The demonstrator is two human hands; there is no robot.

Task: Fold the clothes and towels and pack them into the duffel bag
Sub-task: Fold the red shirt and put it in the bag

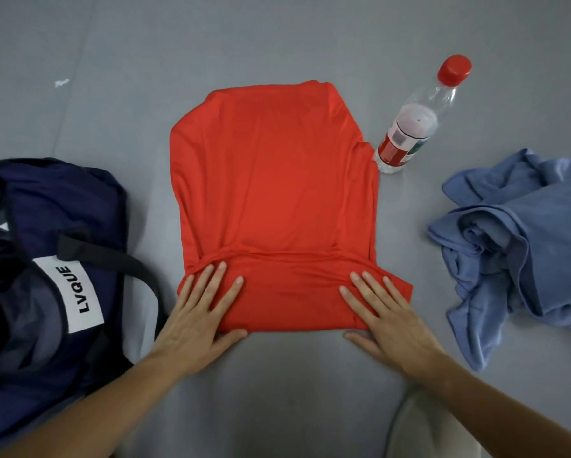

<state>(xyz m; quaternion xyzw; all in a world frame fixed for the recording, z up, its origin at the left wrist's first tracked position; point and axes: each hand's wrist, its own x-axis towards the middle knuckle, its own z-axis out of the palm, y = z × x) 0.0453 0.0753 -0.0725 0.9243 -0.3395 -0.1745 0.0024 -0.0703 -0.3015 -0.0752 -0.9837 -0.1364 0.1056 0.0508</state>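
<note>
A red shirt [274, 193] lies flat in the middle of a grey surface [277, 375]; I cannot tell if this surface is a floor or a mat. The shirt is already partly folded: its sides are turned in, so it makes a long shape, and its near end is turned over on top of the rest and makes a thick band with a few wrinkles.

The left hand [199, 312] lies on the near left corner of this band. Its grip is open, the fingers are spread and flat on the cloth, and the thumb points along the near edge. The right hand [384, 315] lies on the near right corner in the same way, open and flat, fingers spread, pressing on the cloth and holding nothing. Both forearms come in from the bottom of the view.

At the left stands a dark blue duffel bag [46, 259], just beside the left hand. Its top is open, a black strap [112, 259] crosses it, and a white label [69, 292] on it reads "LVQUE". The inside is dark and I cannot see what is there.

At the right, apart from the shirt, a light blue garment [525, 246] lies crumpled and not folded.

A clear plastic bottle [416, 120] with a red cap [454, 70] lies on its side beyond the shirt, its bottom end touching or almost touching the shirt's right edge.
</note>
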